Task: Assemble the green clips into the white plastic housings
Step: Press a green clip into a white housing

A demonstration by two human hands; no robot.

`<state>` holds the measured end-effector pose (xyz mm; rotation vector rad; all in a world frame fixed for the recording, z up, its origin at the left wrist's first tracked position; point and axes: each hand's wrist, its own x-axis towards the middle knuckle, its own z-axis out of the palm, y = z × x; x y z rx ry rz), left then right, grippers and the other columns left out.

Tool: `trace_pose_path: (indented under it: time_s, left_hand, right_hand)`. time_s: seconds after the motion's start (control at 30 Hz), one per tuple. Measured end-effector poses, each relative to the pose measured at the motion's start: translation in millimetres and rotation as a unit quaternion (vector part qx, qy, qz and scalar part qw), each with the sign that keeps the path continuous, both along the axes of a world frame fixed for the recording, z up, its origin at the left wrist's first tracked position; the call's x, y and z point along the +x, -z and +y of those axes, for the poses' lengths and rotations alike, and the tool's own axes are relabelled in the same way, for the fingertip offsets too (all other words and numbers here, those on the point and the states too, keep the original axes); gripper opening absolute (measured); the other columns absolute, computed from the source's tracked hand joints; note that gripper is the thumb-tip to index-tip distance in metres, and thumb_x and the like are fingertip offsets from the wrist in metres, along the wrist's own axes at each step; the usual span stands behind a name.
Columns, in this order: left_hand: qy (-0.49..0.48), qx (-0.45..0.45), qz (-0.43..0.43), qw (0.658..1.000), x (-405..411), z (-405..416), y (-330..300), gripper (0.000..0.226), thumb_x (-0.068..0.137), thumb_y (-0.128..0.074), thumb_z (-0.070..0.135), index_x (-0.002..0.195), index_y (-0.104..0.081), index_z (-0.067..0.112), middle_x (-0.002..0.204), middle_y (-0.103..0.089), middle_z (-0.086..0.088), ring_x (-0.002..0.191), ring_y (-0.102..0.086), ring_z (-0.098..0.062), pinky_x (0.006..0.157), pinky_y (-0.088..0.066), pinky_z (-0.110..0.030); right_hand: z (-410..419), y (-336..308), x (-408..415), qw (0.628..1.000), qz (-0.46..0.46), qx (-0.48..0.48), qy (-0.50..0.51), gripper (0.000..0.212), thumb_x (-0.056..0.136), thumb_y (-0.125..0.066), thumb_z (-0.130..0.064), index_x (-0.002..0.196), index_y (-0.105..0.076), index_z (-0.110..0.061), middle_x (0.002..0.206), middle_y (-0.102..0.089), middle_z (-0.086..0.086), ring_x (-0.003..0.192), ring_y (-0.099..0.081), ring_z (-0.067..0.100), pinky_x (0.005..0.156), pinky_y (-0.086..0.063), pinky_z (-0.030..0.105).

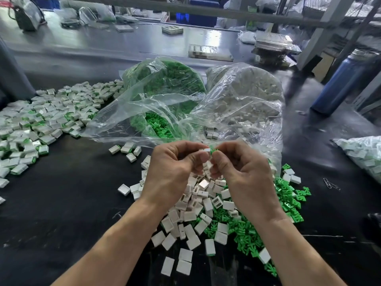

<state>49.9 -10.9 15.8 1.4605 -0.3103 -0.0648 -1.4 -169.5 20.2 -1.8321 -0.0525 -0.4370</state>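
left hand pinching boxy white housing, right hand pinching green clip

The counter is black. White housings lie heaped beside bright green clips. Two clear plastic bags show green and off-white contents. A dark blue cylinder stands at the right.

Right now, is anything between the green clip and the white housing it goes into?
Nothing visible. The left hand pinches the white housing, the right hand pinches the green clip right beside it, at the housing's right end. The fingertips hide the joint, so I cannot tell how far it is seated.
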Motion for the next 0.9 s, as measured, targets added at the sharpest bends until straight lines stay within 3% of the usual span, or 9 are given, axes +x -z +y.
trace_pose_path:
  time_s: [0.23,0.33,0.43,0.57,0.63,0.77,0.87,0.9]
  left_hand:
    - [0.011,-0.031,0.012,0.999,-1.7,2.2,-3.6,0.012,0.084,-0.081,0.004,0.085,-0.083,0.016,0.077,-0.078,-0.007,0.062,-0.07,-0.013,0.061,-0.059,-0.023]
    - [0.025,-0.012,-0.004,1.0,-1.3,4.2,-5.0,0.014,0.084,-0.08,-0.001,0.087,-0.082,0.012,0.077,-0.078,-0.006,0.062,-0.07,-0.011,0.061,-0.059,-0.022]
    - [0.027,0.009,-0.02,0.999,-2.0,2.8,-4.6,0.017,0.085,-0.078,-0.006,0.087,-0.081,0.01,0.078,-0.078,-0.005,0.063,-0.07,-0.01,0.061,-0.059,-0.021]
    - [0.026,-0.017,-0.012,0.999,-1.8,0.7,-2.1,0.014,0.085,-0.079,-0.001,0.091,-0.081,0.012,0.08,-0.079,-0.006,0.064,-0.071,-0.012,0.062,-0.058,-0.021]
    - [0.028,-0.041,-0.013,0.999,-2.5,-2.5,-2.2,0.012,0.088,-0.078,0.004,0.093,-0.08,0.014,0.084,-0.078,-0.006,0.069,-0.071,-0.016,0.066,-0.059,-0.023]
    - [0.033,-0.067,-0.018,0.997,-5.0,-8.6,-2.9,0.008,0.091,-0.077,0.013,0.097,-0.076,0.017,0.094,-0.077,-0.005,0.087,-0.072,-0.019,0.081,-0.059,-0.028]
    - [0.058,-0.051,-0.025,0.997,-10.3,-13.0,-2.4,0.01,0.09,-0.077,0.019,0.1,-0.075,0.018,0.113,-0.073,-0.009,0.096,-0.073,-0.027,0.085,-0.06,-0.041]
    - [0.061,-0.05,-0.025,0.997,-12.5,-15.2,-2.4,0.01,0.089,-0.077,0.019,0.099,-0.075,0.019,0.122,-0.069,-0.008,0.097,-0.073,-0.025,0.084,-0.061,-0.039]
  right_hand:
    - [4.6,-1.8,-3.6,1.0,0.0,0.019,0.005,0.004,0.096,-0.072,-0.013,0.099,-0.073,-0.013,0.084,-0.076,0.001,0.074,-0.075,0.02,0.067,-0.064,0.036]
    - [-2.3,-3.5,-2.9,0.999,0.017,-0.04,0.002,0.006,0.094,-0.074,-0.011,0.096,-0.074,-0.017,0.082,-0.075,-0.001,0.073,-0.074,0.019,0.066,-0.064,0.044]
    - [-7.2,-4.4,-2.7,0.996,0.019,-0.089,0.001,0.012,0.092,-0.075,-0.009,0.094,-0.076,-0.021,0.079,-0.075,-0.004,0.071,-0.073,0.018,0.063,-0.063,0.044]
    - [-8.6,-7.0,-2.0,0.999,0.018,0.018,-0.022,0.013,0.091,-0.074,-0.005,0.093,-0.079,-0.017,0.08,-0.077,0.005,0.067,-0.073,0.021,0.062,-0.064,0.034]
    - [-6.1,-8.6,-0.8,0.993,0.016,0.117,-0.026,0.01,0.092,-0.07,-0.012,0.097,-0.079,-0.009,0.08,-0.076,0.012,0.063,-0.071,0.027,0.058,-0.063,0.033]
    - [-1.9,-5.5,3.2,0.978,0.05,0.198,-0.032,0.04,0.105,-0.052,-0.043,0.102,-0.076,-0.011,0.078,-0.073,0.015,0.056,-0.062,0.025,0.041,-0.05,0.032]
    - [-0.2,-3.7,3.4,0.961,0.099,0.25,-0.067,0.06,0.103,-0.04,-0.066,0.106,-0.075,-0.018,0.077,-0.069,0.016,0.054,-0.058,0.024,0.042,-0.043,0.028]
    - [1.1,-3.3,3.1,0.959,0.11,0.251,-0.075,0.065,0.101,-0.038,-0.07,0.103,-0.076,-0.017,0.076,-0.067,0.016,0.053,-0.056,0.024,0.043,-0.042,0.027]
